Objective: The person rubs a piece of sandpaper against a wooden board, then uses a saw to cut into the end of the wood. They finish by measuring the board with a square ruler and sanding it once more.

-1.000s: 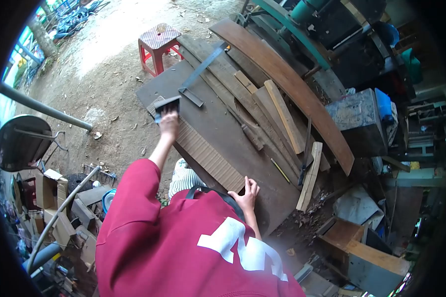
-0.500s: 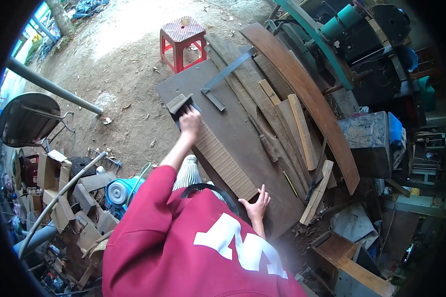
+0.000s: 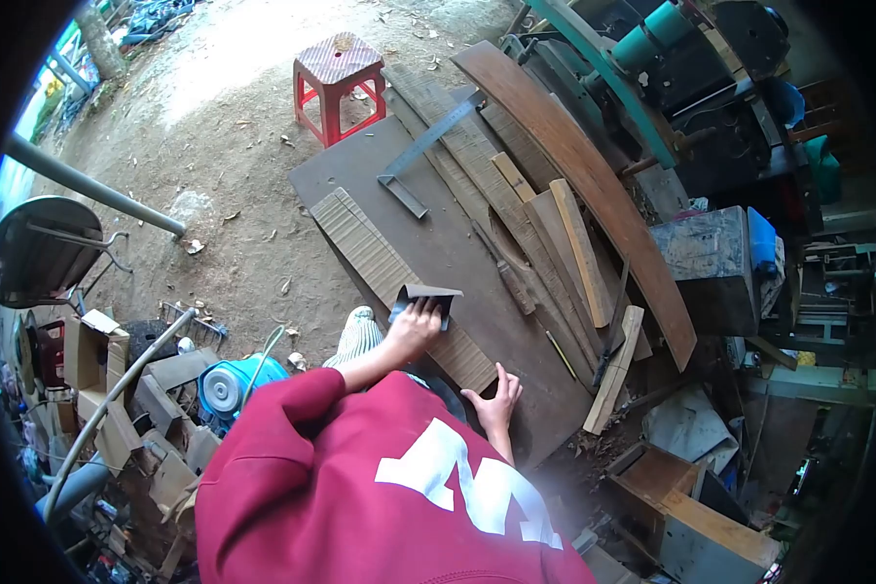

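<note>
A flat wooden board (image 3: 370,245) with ridged grain lies slantwise along the near left edge of a dark worktable (image 3: 477,263). My left hand (image 3: 415,326) presses a dark, curled sheet of sandpaper (image 3: 444,295) onto the board's middle, its fingers bent over the sheet. At the board's lower right end is my right hand (image 3: 497,399), thumb and fingers spread, with the thumb touching the end corner. A metal try square (image 3: 404,195) rests on the table beyond the board.
Several wooden planks (image 3: 457,151), a chisel-like tool (image 3: 516,287) and a pencil (image 3: 561,355) lie on the table's far side. A curved brown board (image 3: 594,185) borders them. A red stool (image 3: 339,83) stands behind; machinery (image 3: 652,44) is at upper right.
My left hand and the sandpaper have slid from the board's far upper left end down to its middle. My right hand stays by the near end. The view has shifted slightly.
</note>
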### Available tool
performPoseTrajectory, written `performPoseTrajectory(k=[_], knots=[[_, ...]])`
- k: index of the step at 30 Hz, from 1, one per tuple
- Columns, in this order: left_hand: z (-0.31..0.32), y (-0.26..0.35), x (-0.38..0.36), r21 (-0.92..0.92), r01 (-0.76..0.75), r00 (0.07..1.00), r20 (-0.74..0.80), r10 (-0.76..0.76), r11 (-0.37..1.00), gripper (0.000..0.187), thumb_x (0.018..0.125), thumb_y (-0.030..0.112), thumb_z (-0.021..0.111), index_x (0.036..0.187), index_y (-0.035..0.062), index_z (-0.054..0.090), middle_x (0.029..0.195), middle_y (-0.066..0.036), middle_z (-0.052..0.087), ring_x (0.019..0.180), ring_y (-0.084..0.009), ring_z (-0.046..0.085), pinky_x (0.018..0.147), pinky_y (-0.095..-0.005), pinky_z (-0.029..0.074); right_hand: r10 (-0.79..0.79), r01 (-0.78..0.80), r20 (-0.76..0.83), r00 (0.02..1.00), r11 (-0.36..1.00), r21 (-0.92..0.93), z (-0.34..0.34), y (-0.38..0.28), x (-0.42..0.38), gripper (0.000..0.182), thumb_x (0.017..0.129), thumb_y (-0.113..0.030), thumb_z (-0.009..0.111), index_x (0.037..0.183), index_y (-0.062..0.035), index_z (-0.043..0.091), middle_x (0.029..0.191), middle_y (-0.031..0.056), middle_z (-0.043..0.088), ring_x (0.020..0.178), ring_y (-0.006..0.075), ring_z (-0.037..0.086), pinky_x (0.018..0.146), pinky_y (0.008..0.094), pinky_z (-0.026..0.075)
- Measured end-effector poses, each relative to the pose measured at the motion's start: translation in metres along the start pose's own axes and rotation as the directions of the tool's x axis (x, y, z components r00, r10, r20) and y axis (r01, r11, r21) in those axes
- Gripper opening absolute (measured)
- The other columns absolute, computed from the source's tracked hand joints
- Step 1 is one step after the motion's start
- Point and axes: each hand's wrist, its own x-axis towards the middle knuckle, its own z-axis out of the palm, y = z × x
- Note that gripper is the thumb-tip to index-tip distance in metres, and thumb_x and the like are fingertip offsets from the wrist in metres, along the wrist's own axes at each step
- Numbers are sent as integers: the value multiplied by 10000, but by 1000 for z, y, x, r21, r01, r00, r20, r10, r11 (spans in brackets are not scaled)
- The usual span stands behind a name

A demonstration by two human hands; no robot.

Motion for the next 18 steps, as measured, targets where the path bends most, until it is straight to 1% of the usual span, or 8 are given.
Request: performPoseTrajectory(k=[4,6,8,11,13,15,16,18], knots=[[-5,-98,14,389,64,984,128,-123,919,31,638,126,528,625,104,545,653,-61,561,575,-137,573,520,-281,467,-1,2,16,1000,1000,-28,-2,-2,2,824,477,-310,816,1182,-92,450,1010,102,437,964,287,404,863,396,347],[-4,-164,20,359,403,863,158,-480,842,90,693,105,499,746,70,563,692,-77,582,650,-172,601,605,-316,496,11,-11,20,1000,1000,-28,-2,-1,2,826,473,-315,816,1181,-95,452,1017,100,433,969,287,402,865,396,345],[-10,-208,24,353,523,837,-43,-545,776,202,771,130,454,918,37,558,776,-101,608,706,-240,616,692,-371,494,-3,3,15,1000,1000,-20,0,1,2,828,471,-320,816,1181,-96,452,1019,100,432,971,288,401,866,396,344],[-18,-215,34,239,717,649,116,-752,655,195,792,121,438,921,41,561,796,-106,612,745,-240,621,696,-367,496,-19,19,15,1000,1000,-10,0,4,0,828,472,-324,815,1182,-98,452,1022,99,429,975,289,401,868,397,342],[4,-193,23,320,558,829,-247,-502,766,148,764,111,453,828,45,569,720,-100,603,673,-234,618,661,-364,497,-27,27,10,1000,1000,-2,1,4,3,827,474,-324,814,1182,-99,451,1023,99,428,977,290,401,869,398,341],[-9,-135,19,151,446,873,146,-466,882,103,703,100,486,751,49,562,693,-112,579,638,-217,591,603,-372,486,-35,35,0,999,999,4,1,5,2,824,476,-326,813,1181,-100,452,1024,99,427,979,291,401,869,401,340],[0,-106,9,344,246,969,-93,-228,906,58,639,101,516,680,68,539,646,-102,529,555,-199,543,456,-308,438,-34,34,1,999,999,9,1,5,2,824,476,-326,813,1181,-100,452,1024,99,427,979,291,401,869,401,340],[-10,-41,-11,254,76,987,120,-109,964,173,659,117,517,786,12,569,776,-126,564,687,-226,576,590,-313,482,-44,44,-3,999,999,5,1,5,2,822,477,-333,812,1179,-101,452,1021,101,429,977,292,403,868,405,340]])
